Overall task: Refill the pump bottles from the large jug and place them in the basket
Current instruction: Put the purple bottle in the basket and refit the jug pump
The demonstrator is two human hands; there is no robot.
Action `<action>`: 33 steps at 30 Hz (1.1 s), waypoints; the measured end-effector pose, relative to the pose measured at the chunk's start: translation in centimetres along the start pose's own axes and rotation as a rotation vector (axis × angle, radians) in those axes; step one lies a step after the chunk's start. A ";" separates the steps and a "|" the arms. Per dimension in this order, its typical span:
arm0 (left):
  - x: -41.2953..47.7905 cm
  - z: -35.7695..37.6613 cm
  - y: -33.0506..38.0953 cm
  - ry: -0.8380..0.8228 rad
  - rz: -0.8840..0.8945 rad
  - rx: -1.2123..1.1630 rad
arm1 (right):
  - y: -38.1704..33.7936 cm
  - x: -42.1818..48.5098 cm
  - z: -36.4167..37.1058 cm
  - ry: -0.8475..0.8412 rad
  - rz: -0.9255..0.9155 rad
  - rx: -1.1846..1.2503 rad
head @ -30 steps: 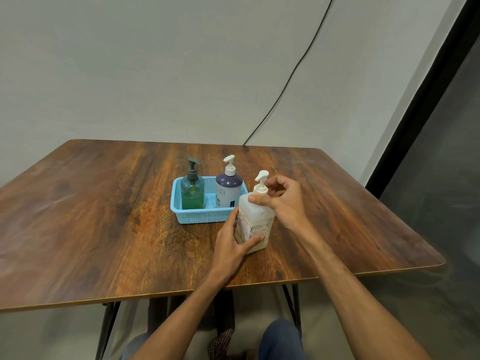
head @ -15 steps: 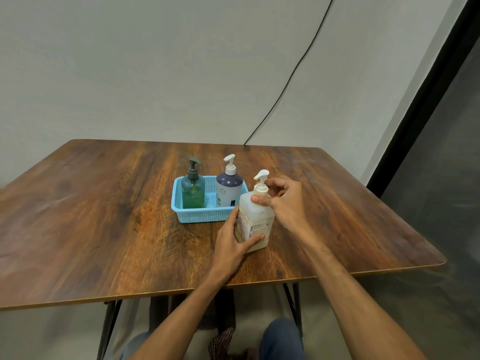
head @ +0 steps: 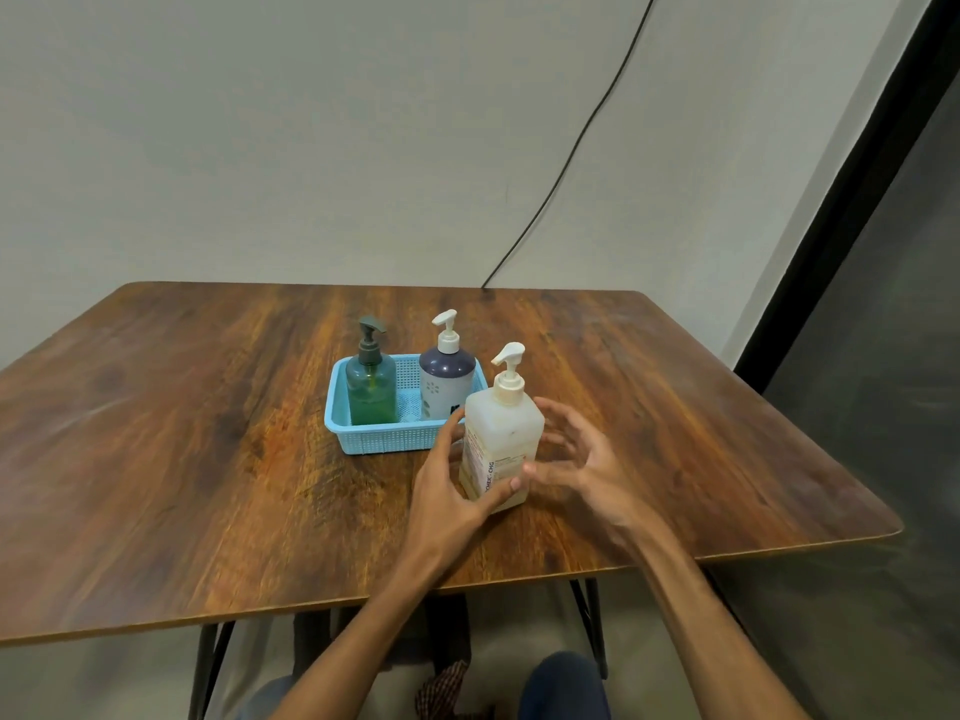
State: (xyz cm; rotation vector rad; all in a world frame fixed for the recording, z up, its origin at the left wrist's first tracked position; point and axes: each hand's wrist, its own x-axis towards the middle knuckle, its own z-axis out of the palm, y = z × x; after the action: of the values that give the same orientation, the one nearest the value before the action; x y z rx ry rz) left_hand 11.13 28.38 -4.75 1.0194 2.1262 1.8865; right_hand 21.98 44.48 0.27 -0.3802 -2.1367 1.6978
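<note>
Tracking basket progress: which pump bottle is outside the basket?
The white bottle, gripped by the left hand, standing on the table just in front of the basket. The green bottle and purple bottle both stand inside it.

Table (head: 182, 459): wooden, dark legs.
Basket (head: 384, 439): blue, mid-table.
Bottle (head: 501, 433): white, upright, beside basket's front-right corner.
</note>
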 end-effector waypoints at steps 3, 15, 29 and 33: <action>0.7 -1.0 0.6 -0.016 0.019 0.027 | 0.8 1.2 0.3 -0.123 0.029 -0.023; 6.2 -2.6 8.0 -0.152 -0.042 -0.016 | -7.0 5.0 -2.9 -0.181 0.093 -0.113; 21.9 -2.5 19.2 -0.321 -0.079 -0.040 | -20.7 14.2 -9.0 0.026 0.159 -0.162; 27.2 2.0 19.0 -0.353 -0.068 -0.054 | -19.6 18.0 -13.6 0.085 0.153 -0.138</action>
State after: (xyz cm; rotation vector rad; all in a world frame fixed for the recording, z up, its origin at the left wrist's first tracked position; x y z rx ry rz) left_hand -1.14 44.93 21.37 1.1527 1.8741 1.5850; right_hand 12.72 59.65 24.30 -0.6588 -2.2174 1.5861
